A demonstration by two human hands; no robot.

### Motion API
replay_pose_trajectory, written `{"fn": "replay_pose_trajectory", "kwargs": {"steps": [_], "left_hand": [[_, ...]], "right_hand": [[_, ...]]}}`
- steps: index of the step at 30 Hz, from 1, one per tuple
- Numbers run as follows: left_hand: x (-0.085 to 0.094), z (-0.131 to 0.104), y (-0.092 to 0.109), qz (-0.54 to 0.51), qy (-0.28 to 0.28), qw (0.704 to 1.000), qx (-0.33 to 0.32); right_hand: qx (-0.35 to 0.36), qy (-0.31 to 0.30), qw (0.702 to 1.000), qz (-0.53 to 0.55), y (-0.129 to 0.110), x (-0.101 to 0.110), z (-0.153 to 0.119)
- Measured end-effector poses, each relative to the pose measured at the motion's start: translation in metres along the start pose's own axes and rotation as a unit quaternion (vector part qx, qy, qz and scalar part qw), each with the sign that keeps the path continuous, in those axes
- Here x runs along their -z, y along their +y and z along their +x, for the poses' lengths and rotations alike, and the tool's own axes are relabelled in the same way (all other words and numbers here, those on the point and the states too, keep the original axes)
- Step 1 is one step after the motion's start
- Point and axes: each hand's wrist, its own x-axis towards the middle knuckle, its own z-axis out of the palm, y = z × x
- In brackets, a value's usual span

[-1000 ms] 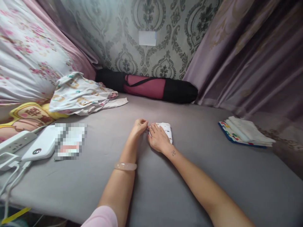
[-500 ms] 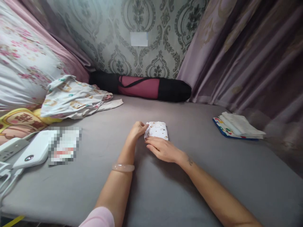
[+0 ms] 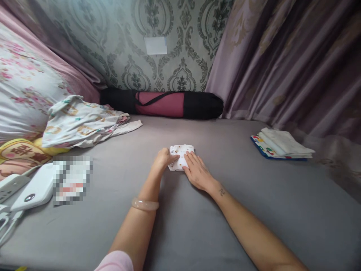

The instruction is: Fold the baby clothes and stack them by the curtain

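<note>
A small folded white cloth (image 3: pixel 181 148) with a scattered print lies flat on the grey bed sheet, in the middle of the head view. My left hand (image 3: pixel 163 158) is at its left edge, the thumb laid over the top and the other fingers curled out of sight at the side. Resting on the cloth's right part, my right hand (image 3: pixel 199 174) is flat with fingers stretched out.
To the right sits a stack of folded cloths (image 3: pixel 284 145). A crumpled printed garment (image 3: pixel 81 122) lies at left, above a white power bank (image 3: pixel 38 186) and a power strip (image 3: pixel 12 186). A long black and maroon bag (image 3: pixel 160 104) lies along the wall.
My right hand has moved from the cloth's near edge up onto its right part, fingers now pointing away. The left thumb reaches further over the cloth. The view has shifted slightly.
</note>
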Motion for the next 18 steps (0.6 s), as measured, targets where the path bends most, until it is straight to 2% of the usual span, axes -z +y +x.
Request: {"fn": "replay_pose_trajectory", "kwargs": {"steps": [3, 7, 11, 14, 18], "left_hand": [[-0.002, 0.002, -0.003, 0.014, -0.010, 1.000, -0.009], [-0.003, 0.001, -0.002, 0.003, -0.029, 1.000, -0.003], [-0.003, -0.002, 0.001, -0.002, -0.039, 0.999, -0.001], [-0.003, -0.003, 0.004, 0.009, -0.032, 0.999, -0.003], [-0.004, -0.007, 0.009, -0.007, -0.025, 1.000, -0.010]], "right_hand": [[0.014, 0.021, 1.000, 0.008, -0.002, 0.004, -0.001], [0.028, 0.083, 0.995, 0.048, -0.006, 0.011, -0.004], [-0.027, 0.145, 0.980, 0.134, -0.004, 0.014, -0.003], [-0.097, 0.215, 0.948, 0.213, 0.005, 0.011, 0.001], [-0.197, 0.288, 0.881, 0.320, 0.022, 0.005, 0.007]]}}
